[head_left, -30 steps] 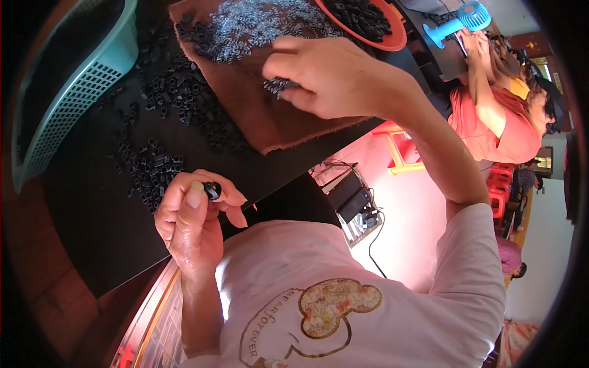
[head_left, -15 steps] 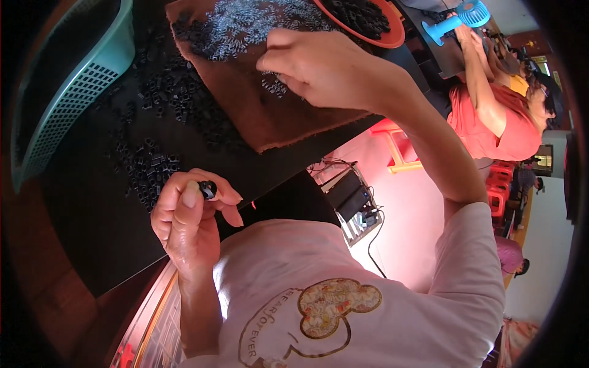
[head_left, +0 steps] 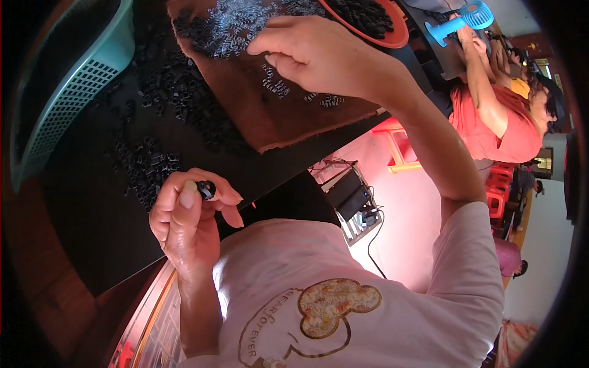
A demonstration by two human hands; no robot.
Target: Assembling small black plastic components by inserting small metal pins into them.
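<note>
Where the cloth (head_left: pixel 270 132) comes to its near corner, we find the black part (head_left: pixel 206 189) off that corner, to the left and toward the body, pinched between thumb and forefinger of the left hand (head_left: pixel 189 216), whose other fingers curve loosely apart. It is short and stubby; its long axis seems to lie across the fingers, one end facing away from the thumb, though it is too small for us to be sure. The relation we watch is the stretch across the cloth: the springs (head_left: pixel 236 24) lie heaped at its far side, well apart from the part, and the right hand (head_left: pixel 322 58) is much the nearer to them. That hand hangs over the cloth, its fingers bent and their tips at the heap's near edge; we cannot tell whether they grip anything. Two small clusters (head_left: pixel 275 86) lie on the cloth below it, nearer us. Left of the cloth, black pieces (head_left: pixel 147 165) are strewn over the table (head_left: pixel 92 239), with the green basket (head_left: pixel 86 80) beyond them. Beside the cloth's far right stands a red bowl (head_left: pixel 399 30); farther right of it we see a blue fan (head_left: pixel 451 29) and a co-worker (head_left: pixel 488 119) in red.
</note>
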